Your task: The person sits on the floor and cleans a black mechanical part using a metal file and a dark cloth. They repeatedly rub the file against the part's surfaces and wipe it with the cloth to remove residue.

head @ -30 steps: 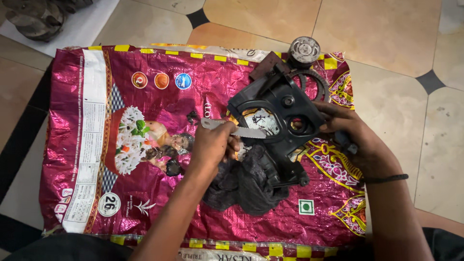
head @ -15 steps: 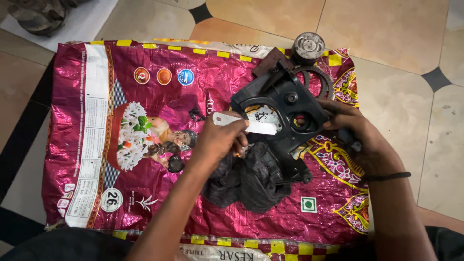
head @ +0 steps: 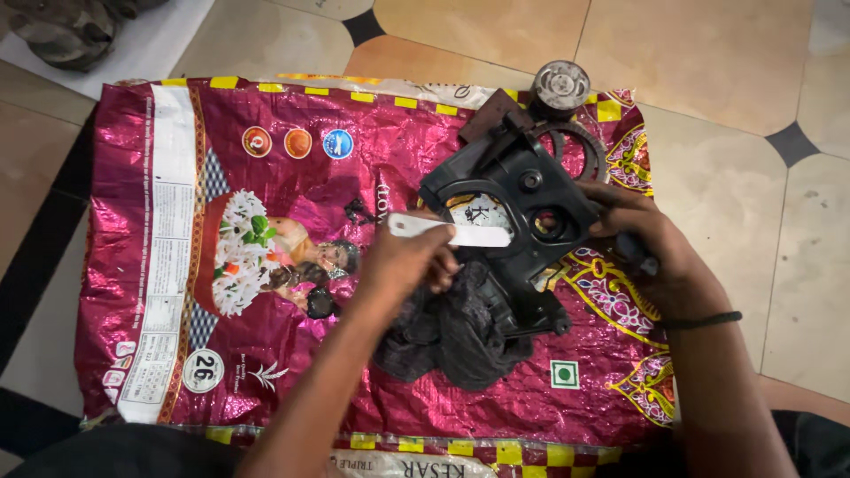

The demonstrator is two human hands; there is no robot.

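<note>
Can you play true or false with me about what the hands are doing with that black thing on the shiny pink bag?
1. The left hand holds a flat white strip. True.
2. The right hand is up in the air, touching nothing. False: it grips the side of the black machine cover.
3. A dark rag lies under the cover. True.
4. Everything sits on a green towel. False: it sits on a shiny magenta sack spread on the tiled floor.
5. A round metal part stands at the far edge of the sack. True.
6. The white strip points away from the cover. False: its end lies across the cover's opening.
</note>
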